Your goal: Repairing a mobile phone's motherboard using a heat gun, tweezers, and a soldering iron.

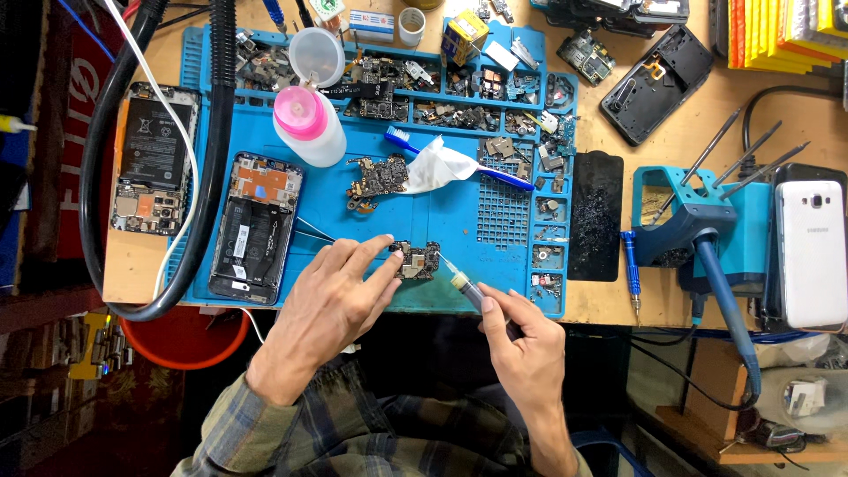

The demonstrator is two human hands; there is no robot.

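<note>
Syringe (468, 290) rear prob. hidden under fingers (508, 322)

Wore a plaid flannel shirt (353, 433) in muted grey-blue, crossed by tan and dark lines. Sleeves rolled back to the forearms, below the near edge of the blue repair mat (495, 221). Both hands, left hand (340, 296) and right hand (521, 340), bare: no gloves, rings or watch visible.

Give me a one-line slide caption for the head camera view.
Left hand steadies a small circuit board while right hand aims a syringe at it.

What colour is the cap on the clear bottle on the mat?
Pink; the bottle cap shows clearly in the head view.
</note>
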